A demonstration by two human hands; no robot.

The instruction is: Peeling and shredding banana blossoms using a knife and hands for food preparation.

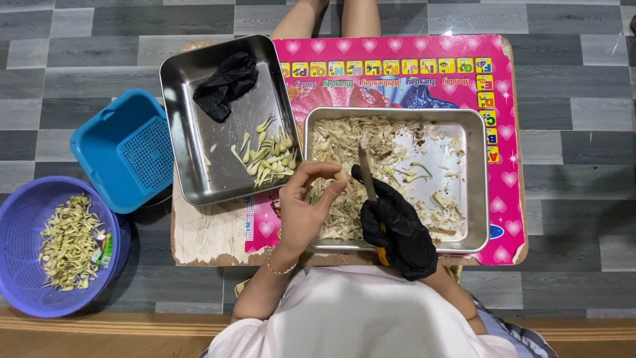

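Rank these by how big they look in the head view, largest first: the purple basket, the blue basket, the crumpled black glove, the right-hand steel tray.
1. Right-hand steel tray
2. Purple basket, though the frame edge cuts it off, so it is close to the next
3. Blue basket
4. Crumpled black glove

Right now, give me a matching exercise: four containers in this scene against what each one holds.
Containers:
1. purple basket
2. blue basket
3. left steel tray
4. right steel tray

Contents:
A. black glove and a few pale peeled pieces
B. nothing visible
C. heap of pale peeled pieces
D. dry peelings and scraps

Pairs: 1-C, 2-B, 3-A, 4-D
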